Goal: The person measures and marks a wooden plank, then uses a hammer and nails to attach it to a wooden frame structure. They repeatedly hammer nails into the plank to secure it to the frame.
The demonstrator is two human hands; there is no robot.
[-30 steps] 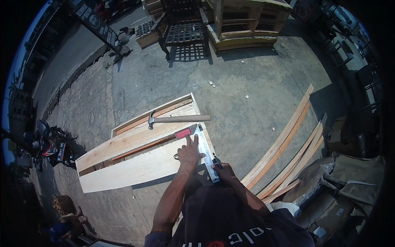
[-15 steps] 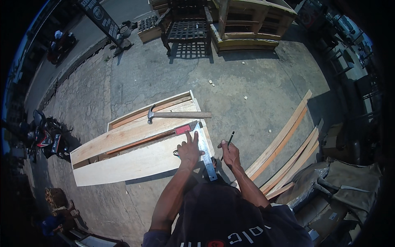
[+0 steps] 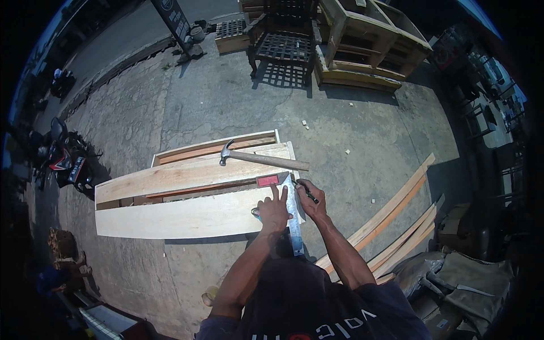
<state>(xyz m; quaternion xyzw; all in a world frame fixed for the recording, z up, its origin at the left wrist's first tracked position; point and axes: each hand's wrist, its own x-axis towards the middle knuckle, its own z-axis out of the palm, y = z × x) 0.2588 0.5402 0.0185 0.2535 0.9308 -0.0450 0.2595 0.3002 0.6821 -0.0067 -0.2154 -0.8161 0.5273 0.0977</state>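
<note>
Pale wood is stretching over the concrete ground [image 3: 238, 107]: a front board [image 3: 175, 214] is lying nearest the person, a second board [image 3: 187, 175] is running behind it across a gap, and a wooden frame [image 3: 215, 145] is showing past the second board's far edge. A metal square [image 3: 294, 232] is resting at the front board's right end, its blade jutting out over the near edge, while its red stock [image 3: 267, 181] is lying by the far edge, close to the right corner. The left hand [image 3: 274, 215] is pressing on the square, two fingers reaching forward with a narrow gap between them, one at the stock and one on the blade. A small dark loop [image 3: 256, 213] is peeking out beside this hand; what it belongs to is not showing. The right hand [image 3: 311, 201] is pinching a dark pencil [image 3: 310, 195], its tip pointing at the blade's right side near the far right corner; whether it is touching, I cannot tell. A hammer [image 3: 266, 160] is lying on the second board, its handle overhanging the right end. Loose strips [image 3: 385, 209] are lying on the ground to the right, and a dark lattice-seated chair [image 3: 283, 45] is standing beyond the frame.
</note>
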